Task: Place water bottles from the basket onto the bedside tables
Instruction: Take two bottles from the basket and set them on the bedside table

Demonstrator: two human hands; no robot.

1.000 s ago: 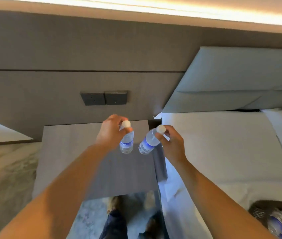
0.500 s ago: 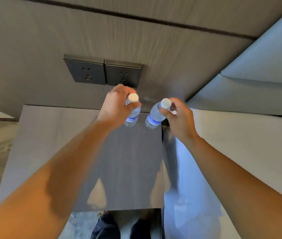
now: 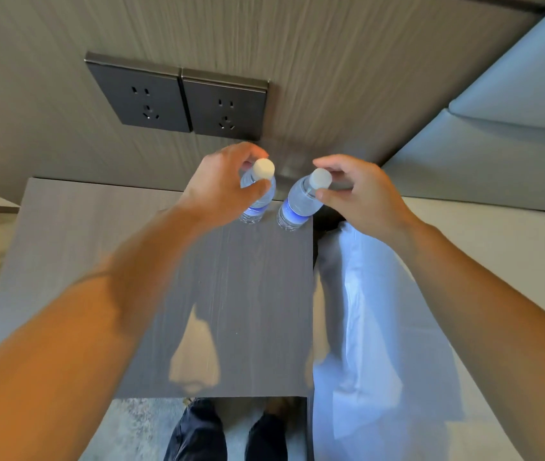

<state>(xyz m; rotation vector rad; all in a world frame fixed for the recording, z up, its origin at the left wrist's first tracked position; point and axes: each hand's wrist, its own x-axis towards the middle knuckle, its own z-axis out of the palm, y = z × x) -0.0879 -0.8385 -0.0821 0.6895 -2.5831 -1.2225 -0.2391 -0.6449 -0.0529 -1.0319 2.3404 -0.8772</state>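
Two small clear plastic water bottles with white caps and blue label bands are standing at the far right corner of the grey wood-grain bench [image 3: 231,294], close to its back edge where it is meeting the wall. The left bottle [image 3: 259,201] is sitting upright just beside the right bottle [image 3: 297,204], which is nearest the bench's right edge and appearing to lean slightly; a narrow gap is showing between the two. The left hand [image 3: 221,188] is wrapping around the neck and shoulder of the left bottle, its thumb pressing on the front just under the cap and its fingers curling behind, so it is clamped on that bottle. The right hand [image 3: 361,194] is hovering at the right bottle's cap with fingers spread apart; the thumb tip is lying against the neck below the cap and the forefinger is reaching behind the cap, but whether it is truly gripping cannot be told. On the wood-panelled wall [image 3: 331,61] above the back edge, two dark square power sockets [image 3: 181,98] are sitting side by side. Along the bench's right edge, the white bed sheet [image 3: 364,327] is hanging down. Below the near edge, the person's dark trousers and shoes [image 3: 224,430] are showing on the floor.
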